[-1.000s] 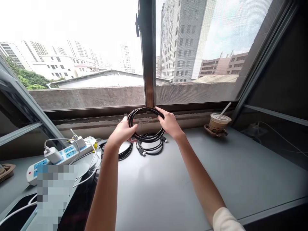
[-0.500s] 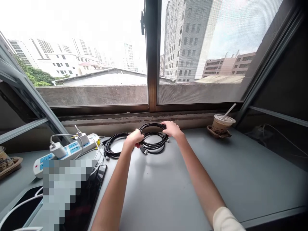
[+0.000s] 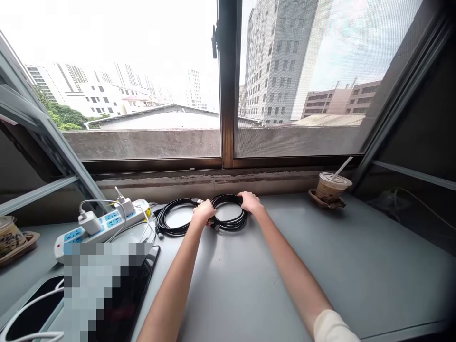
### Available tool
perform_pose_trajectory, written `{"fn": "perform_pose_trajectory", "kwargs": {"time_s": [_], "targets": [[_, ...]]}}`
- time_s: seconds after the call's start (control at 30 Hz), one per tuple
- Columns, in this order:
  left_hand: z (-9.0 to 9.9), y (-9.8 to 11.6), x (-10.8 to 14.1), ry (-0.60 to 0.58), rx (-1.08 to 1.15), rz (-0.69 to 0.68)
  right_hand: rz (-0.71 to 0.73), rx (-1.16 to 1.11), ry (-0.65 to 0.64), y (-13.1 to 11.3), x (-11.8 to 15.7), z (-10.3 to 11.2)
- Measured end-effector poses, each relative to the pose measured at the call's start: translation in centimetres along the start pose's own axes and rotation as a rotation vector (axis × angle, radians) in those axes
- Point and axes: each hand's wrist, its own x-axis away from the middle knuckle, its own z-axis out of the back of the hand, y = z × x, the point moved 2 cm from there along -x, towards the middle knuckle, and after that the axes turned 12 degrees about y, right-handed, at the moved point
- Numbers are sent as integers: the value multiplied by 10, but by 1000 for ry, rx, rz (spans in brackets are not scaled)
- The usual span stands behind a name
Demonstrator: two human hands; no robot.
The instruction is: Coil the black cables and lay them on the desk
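Observation:
A coiled black cable (image 3: 231,224) with a plug at its lower left lies on the grey table near the window wall. My left hand (image 3: 204,212) is closed on the coil's left side. At its upper right side, my right hand (image 3: 251,202) grips the loop with fingers curled over it. Two coils seem stacked here, though now they overlap too closely to separate by eye. A second ring of black cable (image 3: 171,232) rests just left of it, partly behind my left hand.
To the left, a white power strip (image 3: 140,209) holds white chargers and cords. A black tablet-like device (image 3: 144,273) lies in front of it, partly blurred out. Iced drinks stand in cardboard holders: one cup (image 3: 331,187) at back right, another cup (image 3: 9,235) at far left.
Both hands have lowered the raised coil onto the coil beneath it, so the two rings now line up. The whole view has shifted slightly.

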Motion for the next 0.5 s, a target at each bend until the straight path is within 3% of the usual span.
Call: {"fn": "perform_pose_trajectory", "kwargs": {"time_s": [0.3, 0.5], "targets": [[12, -6, 4, -119, 20, 18, -32, -54, 4, -3, 3, 6], [33, -14, 4, 28, 106, 19, -36, -124, 137, -13, 14, 35]]}}
